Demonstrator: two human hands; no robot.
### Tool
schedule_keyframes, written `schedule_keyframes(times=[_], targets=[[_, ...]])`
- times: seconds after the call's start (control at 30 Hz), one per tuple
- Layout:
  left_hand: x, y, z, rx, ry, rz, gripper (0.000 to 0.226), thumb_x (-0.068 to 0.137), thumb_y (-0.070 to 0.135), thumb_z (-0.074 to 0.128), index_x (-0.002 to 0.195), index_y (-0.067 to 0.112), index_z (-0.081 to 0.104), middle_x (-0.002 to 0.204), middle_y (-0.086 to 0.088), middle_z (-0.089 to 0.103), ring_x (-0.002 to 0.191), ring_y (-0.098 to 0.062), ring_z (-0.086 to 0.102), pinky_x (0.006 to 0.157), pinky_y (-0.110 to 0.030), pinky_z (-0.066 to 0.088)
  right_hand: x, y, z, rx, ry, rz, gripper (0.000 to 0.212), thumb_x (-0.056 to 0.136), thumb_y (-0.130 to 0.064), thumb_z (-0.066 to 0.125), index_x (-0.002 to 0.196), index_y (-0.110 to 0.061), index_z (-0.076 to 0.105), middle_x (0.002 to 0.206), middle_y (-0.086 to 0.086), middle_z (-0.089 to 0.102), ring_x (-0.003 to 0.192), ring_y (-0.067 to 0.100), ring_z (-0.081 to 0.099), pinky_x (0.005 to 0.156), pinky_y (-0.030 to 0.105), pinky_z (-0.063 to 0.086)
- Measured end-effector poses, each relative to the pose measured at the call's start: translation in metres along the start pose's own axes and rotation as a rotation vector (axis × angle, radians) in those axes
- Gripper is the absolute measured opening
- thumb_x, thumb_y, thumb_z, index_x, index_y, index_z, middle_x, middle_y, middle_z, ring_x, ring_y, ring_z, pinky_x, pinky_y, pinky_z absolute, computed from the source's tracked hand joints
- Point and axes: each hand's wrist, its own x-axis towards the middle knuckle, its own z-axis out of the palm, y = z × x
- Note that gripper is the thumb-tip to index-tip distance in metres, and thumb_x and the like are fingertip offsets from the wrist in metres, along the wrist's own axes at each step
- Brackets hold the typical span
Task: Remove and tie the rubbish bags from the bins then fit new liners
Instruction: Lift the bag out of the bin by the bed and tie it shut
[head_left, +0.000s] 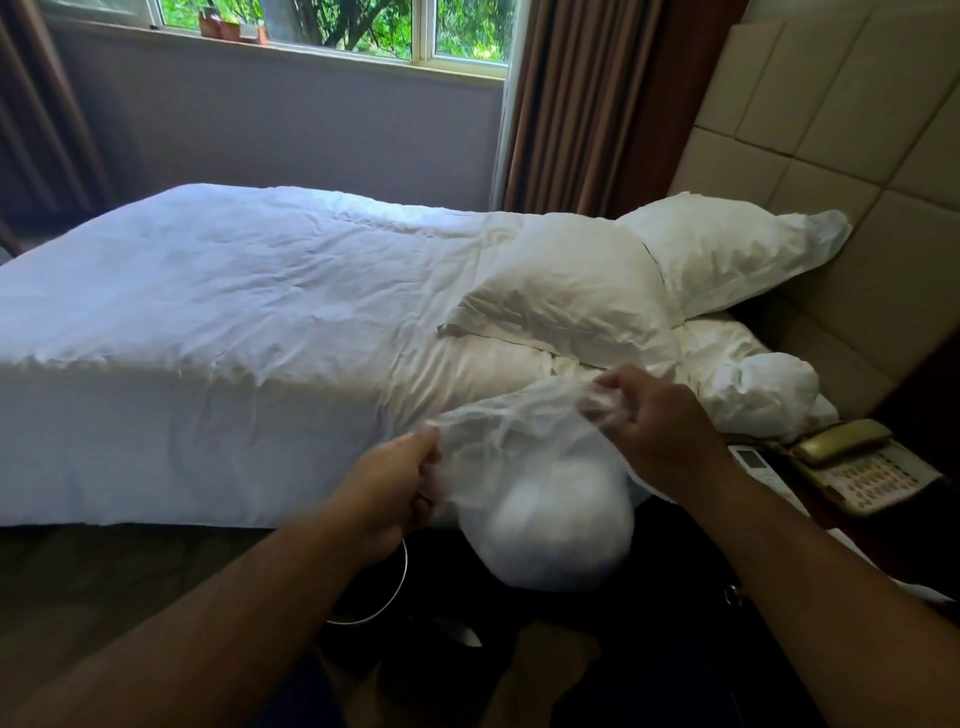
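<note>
A thin, see-through white rubbish bag (550, 514) hangs in the air between my hands, its rounded bottom bulging with pale contents. My left hand (395, 483) grips the left side of the bag's mouth in a fist. My right hand (654, 421) pinches the bunched right side of the mouth, held higher. The bag's top is stretched between the two hands. Below the bag stands a dark bin with a shiny metal rim (387, 597), partly hidden by my left forearm.
A bed (208, 322) with a white duvet and several white pillows fills the middle. A bedside table at the right carries a telephone (862, 473) and a remote control (753, 462). A padded headboard, curtains and a window lie behind.
</note>
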Motion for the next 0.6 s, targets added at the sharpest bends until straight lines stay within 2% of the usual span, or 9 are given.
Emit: schedule_keyframes(times=[0.07, 0.17, 0.27, 0.33, 0.4, 0.47, 0.53, 0.6], targets=[[0.000, 0.017, -0.002, -0.158, 0.031, 0.001, 0.029, 0.099, 0.032, 0.055, 0.075, 0.016, 0.056, 0.051, 0.001, 0.050, 0.039, -0.009, 0.047, 0.041, -0.018, 0.037, -0.003, 0.006, 0.007, 0.008, -0.044, -0.031, 0.028, 0.087, -0.041, 0.073, 0.103, -0.018, 0.072, 0.077, -0.002, 0.068, 0.074, 0.021, 0.065, 0.069, 0.027, 0.043], [-0.009, 0.046, -0.002, -0.234, -0.025, 0.006, 0.029, 0.097, 0.022, 0.056, 0.074, 0.005, 0.056, 0.053, -0.008, 0.062, 0.043, -0.011, 0.059, 0.042, -0.016, 0.049, -0.005, 0.011, 0.019, -0.022, -0.002, -0.048, 0.019, 0.090, -0.034, 0.072, 0.096, -0.016, 0.072, 0.078, 0.005, 0.073, 0.075, 0.028, 0.068, 0.066, 0.032, 0.047], [-0.018, 0.070, -0.008, -0.337, -0.080, 0.019, 0.037, 0.097, 0.020, 0.052, 0.064, 0.004, 0.058, 0.054, -0.011, 0.062, 0.046, -0.014, 0.061, 0.043, -0.016, 0.050, -0.004, 0.008, 0.027, -0.031, 0.015, -0.060, 0.016, 0.093, -0.031, 0.069, 0.096, -0.016, 0.071, 0.078, 0.005, 0.072, 0.075, 0.029, 0.068, 0.066, 0.038, 0.053], [-0.022, 0.081, -0.012, -0.341, -0.071, 0.086, 0.033, 0.096, 0.011, 0.053, 0.063, 0.008, 0.055, 0.058, -0.009, 0.058, 0.043, -0.012, 0.055, 0.040, -0.015, 0.045, 0.001, 0.003, 0.029, -0.009, 0.033, -0.060, 0.015, 0.094, -0.030, 0.067, 0.097, -0.017, 0.070, 0.077, 0.003, 0.070, 0.074, 0.028, 0.067, 0.065, 0.036, 0.051], [-0.023, 0.087, -0.020, -0.131, -0.005, 0.238, 0.029, 0.091, -0.004, 0.056, 0.070, 0.014, 0.048, 0.063, -0.005, 0.052, 0.042, -0.010, 0.049, 0.039, -0.015, 0.039, 0.006, -0.002, 0.029, 0.005, 0.069, -0.051, 0.013, 0.095, -0.029, 0.065, 0.096, -0.016, 0.070, 0.074, 0.002, 0.069, 0.074, 0.028, 0.066, 0.064, 0.032, 0.046], [-0.024, 0.093, -0.034, 0.289, 0.121, 0.424, 0.030, 0.084, -0.011, 0.060, 0.072, 0.015, 0.049, 0.068, -0.003, 0.054, 0.047, -0.012, 0.051, 0.043, -0.018, 0.039, 0.010, -0.005, 0.027, 0.010, 0.112, -0.045, 0.012, 0.094, -0.024, 0.066, 0.096, -0.014, 0.071, 0.076, 0.006, 0.070, 0.077, 0.031, 0.066, 0.066, 0.031, 0.044], [-0.027, 0.100, -0.050, 0.796, 0.289, 0.583, 0.026, 0.080, -0.006, 0.064, 0.077, 0.019, 0.058, 0.081, 0.001, 0.060, 0.063, -0.014, 0.055, 0.055, -0.021, 0.043, 0.014, -0.006, 0.024, 0.009, 0.125, -0.034, 0.011, 0.093, -0.023, 0.068, 0.094, -0.013, 0.071, 0.076, 0.008, 0.070, 0.079, 0.034, 0.066, 0.069, 0.034, 0.045], [-0.030, 0.102, -0.061, 1.297, 0.362, 0.643, 0.027, 0.080, 0.003, 0.067, 0.085, 0.029, 0.060, 0.096, 0.005, 0.056, 0.085, -0.015, 0.055, 0.071, -0.026, 0.041, 0.016, -0.004, 0.022, 0.021, 0.107, 0.006, 0.012, 0.092, -0.026, 0.069, 0.093, -0.015, 0.071, 0.070, 0.001, 0.064, 0.079, 0.034, 0.066, 0.069, 0.034, 0.046]])
